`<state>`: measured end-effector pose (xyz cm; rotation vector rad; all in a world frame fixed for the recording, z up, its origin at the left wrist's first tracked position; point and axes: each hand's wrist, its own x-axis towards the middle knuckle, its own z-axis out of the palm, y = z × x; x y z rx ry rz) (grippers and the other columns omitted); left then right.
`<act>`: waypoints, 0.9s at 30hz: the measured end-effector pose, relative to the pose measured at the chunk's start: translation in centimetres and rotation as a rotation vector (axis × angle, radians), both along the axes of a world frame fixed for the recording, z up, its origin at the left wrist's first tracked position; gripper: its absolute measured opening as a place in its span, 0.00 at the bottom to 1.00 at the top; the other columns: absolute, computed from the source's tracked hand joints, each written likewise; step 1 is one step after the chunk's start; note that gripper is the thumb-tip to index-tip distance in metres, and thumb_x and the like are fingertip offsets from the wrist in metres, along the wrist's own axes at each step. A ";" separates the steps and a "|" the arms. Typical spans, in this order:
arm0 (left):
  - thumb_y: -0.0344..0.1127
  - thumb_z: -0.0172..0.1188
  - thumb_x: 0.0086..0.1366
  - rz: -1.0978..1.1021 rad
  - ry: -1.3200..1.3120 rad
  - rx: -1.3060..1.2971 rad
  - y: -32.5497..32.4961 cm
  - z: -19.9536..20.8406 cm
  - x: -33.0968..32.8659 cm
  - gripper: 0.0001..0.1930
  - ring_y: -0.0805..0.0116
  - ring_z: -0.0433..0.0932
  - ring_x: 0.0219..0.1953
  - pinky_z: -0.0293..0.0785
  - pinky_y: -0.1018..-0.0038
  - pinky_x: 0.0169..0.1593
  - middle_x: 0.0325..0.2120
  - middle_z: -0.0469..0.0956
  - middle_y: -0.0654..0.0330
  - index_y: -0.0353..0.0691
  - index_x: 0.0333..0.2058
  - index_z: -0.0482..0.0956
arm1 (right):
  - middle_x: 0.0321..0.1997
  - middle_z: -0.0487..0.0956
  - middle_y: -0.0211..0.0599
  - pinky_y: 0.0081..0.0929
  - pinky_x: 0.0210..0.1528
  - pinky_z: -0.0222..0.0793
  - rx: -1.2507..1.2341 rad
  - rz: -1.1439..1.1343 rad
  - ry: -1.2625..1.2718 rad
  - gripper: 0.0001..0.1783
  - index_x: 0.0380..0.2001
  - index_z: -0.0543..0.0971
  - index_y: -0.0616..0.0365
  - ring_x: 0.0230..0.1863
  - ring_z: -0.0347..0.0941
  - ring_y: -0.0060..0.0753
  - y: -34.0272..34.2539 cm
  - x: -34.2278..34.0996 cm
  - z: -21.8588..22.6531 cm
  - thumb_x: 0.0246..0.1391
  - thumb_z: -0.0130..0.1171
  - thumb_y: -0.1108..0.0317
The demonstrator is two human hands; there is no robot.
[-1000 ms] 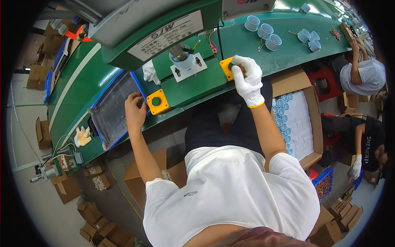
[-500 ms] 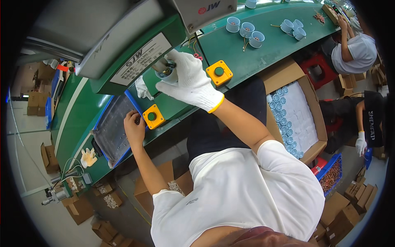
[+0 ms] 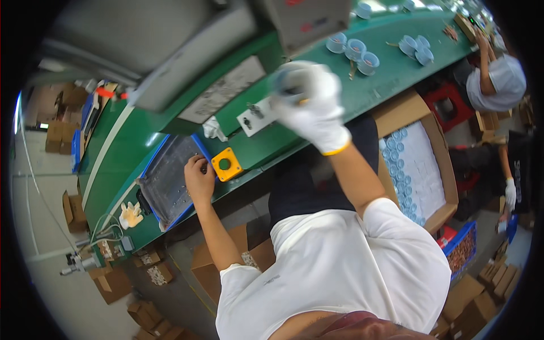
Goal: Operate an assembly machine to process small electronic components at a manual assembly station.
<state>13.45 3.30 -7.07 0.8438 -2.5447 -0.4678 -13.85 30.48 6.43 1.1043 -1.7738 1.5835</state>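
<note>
My right hand (image 3: 323, 107), in a white knit glove with a yellow cuff, is raised over the bench and smeared by motion. Its fingers are closed round a light blue cup (image 3: 290, 85), whose open end shows a dark inside. Left of it, a pale fixture plate (image 3: 259, 116) with metal posts lies on the green bench beneath the press head (image 3: 224, 88). My bare left hand (image 3: 200, 177) rests at the right edge of a blue-rimmed tray (image 3: 170, 184). Its fingers are curled round something small and dark, too small to name. Beside it sits a yellow button box (image 3: 226, 164) with a green button.
Several blue cups (image 3: 356, 50) with wires stand on the bench (image 3: 391, 68) to the right. An open carton (image 3: 416, 164) of similar cups stands beside me. A white rag (image 3: 213, 129) and a worn glove (image 3: 131, 215) lie left. Co-workers (image 3: 498, 79) sit at right.
My right hand has moved right and away from under the press head with the blue cup, uncovering the fixture plate. The second yellow button box is now hidden. My left hand stays by the tray.
</note>
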 end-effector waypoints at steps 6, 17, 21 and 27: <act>0.30 0.68 0.66 -0.063 0.055 0.051 0.7 1.5 -2.8 0.10 0.45 0.83 0.56 0.78 0.58 0.62 0.52 0.86 0.50 0.30 0.41 0.89 | 0.48 0.88 0.50 0.48 0.54 0.82 0.665 -0.506 -0.038 0.22 0.52 0.87 0.54 0.54 0.86 0.56 -2.2 -23.5 -8.9 0.68 0.62 0.49; 0.29 0.69 0.65 0.041 0.080 0.128 0.5 0.5 -1.2 0.12 0.44 0.83 0.56 0.79 0.56 0.61 0.54 0.84 0.48 0.32 0.45 0.87 | 0.62 0.85 0.42 0.47 0.70 0.74 0.409 -0.820 0.223 0.21 0.44 0.92 0.49 0.67 0.77 0.50 8.3 -16.9 -7.3 0.55 0.77 0.46; 0.30 0.69 0.65 0.090 0.092 0.089 0.9 1.2 -1.7 0.14 0.43 0.84 0.54 0.80 0.56 0.59 0.51 0.84 0.48 0.34 0.48 0.87 | 0.67 0.82 0.48 0.51 0.72 0.72 0.804 -0.907 0.011 0.24 0.44 0.90 0.52 0.70 0.75 0.56 14.3 -14.9 -11.5 0.58 0.77 0.43; 0.32 0.71 0.66 0.165 0.060 0.080 -0.2 0.1 -1.7 0.16 0.46 0.87 0.50 0.82 0.59 0.55 0.50 0.84 0.48 0.33 0.51 0.89 | 0.65 0.83 0.42 0.39 0.67 0.77 -0.118 -0.171 -0.474 0.34 0.61 0.77 0.64 0.61 0.82 0.37 9.6 -5.6 -9.7 0.56 0.83 0.66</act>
